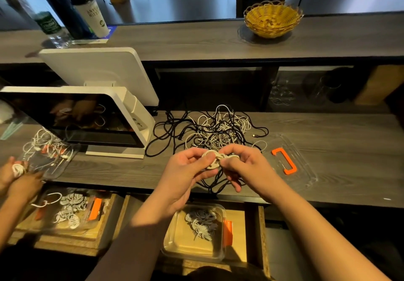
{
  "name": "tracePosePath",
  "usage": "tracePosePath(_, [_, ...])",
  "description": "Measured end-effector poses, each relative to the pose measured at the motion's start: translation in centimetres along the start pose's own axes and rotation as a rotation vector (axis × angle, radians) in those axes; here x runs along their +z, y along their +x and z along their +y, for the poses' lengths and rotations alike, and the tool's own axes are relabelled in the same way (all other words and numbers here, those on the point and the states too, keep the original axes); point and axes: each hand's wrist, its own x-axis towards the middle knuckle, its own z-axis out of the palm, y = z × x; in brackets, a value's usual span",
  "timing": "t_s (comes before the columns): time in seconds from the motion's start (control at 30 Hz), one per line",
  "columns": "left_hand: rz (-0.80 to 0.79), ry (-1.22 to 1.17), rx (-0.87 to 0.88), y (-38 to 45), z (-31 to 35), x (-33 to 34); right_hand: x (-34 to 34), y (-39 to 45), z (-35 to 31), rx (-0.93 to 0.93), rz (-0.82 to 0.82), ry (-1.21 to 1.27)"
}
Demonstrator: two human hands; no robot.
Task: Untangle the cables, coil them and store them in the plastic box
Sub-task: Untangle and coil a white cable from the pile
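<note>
With its ends hidden, a white cable coil (215,159) is pinched between curled left hand (192,169) and right hand (244,165) fingers.

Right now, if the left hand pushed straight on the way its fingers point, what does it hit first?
Likely the right hand. The left hand points right and a little away from the wearer, both gripping the same white cable coil, fingertips nearly meeting. Past that lies the tangled cable pile, though depth is unclear.

A small white coiled cable (215,160) sits pinched between both hands; beyond them sprawls the black-and-white cable tangle (215,128); below, the clear plastic box (175,240) holds coils.
</note>
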Motion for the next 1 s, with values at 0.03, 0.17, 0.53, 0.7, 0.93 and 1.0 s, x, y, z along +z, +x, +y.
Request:
tracePosePath(0.03, [-0.001, -0.020, 0.001, 0.0, 0.0, 0.0, 0.2, 0.0, 0.1, -0.003, -0.016, 0.001])
tracePosePath(0.17, [-0.012, -0.032, -0.011, 0.3, 0.1, 0.0, 0.7, -0.1, 0.5, -0.007, 0.026, 0.060])
tracePosePath(0.53, [-0.048, -0.088, -0.051, 0.8, 0.1, -0.8, 0.7, -0.1, 0.9, -0.072, 0.074, 0.035])
tracePosePath(0.7, [-0.082, -0.076, -0.040, 0.9, 0.0, -1.2, 0.7, 0.1, 0.9, -0.080, -0.002, 0.020])
tracePosePath(0.93, [-0.059, 0.003, 0.039, 1.5, -1.0, -1.9, 0.4, 0.3, 0.7, 0.031, -0.132, 0.164])
tracePosePath(1.0, [0.015, 0.154, 0.116, 1.7, -1.2, -2.2, 0.6, 0.2, 1.2, 0.044, -0.097, 0.165])
